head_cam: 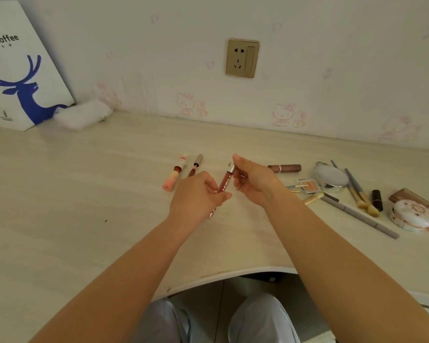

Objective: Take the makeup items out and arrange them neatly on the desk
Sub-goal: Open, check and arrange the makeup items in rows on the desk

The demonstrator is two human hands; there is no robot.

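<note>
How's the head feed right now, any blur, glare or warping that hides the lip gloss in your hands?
Head view: soft, even light with no harsh glare; the lip gloss tube held by left hand and right hand is slightly soft yet readable. Wide-angle warp bends the desk edge; the white bundle at far left is blurred.

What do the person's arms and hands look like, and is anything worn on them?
Both forearms are bare up to the bottom edge of the picture: no sleeves show. The left hand and the right hand carry no gloves, and no ring, watch or bracelet is visible. Nails look short and unpainted, though the picture is too soft to be sure.
</note>
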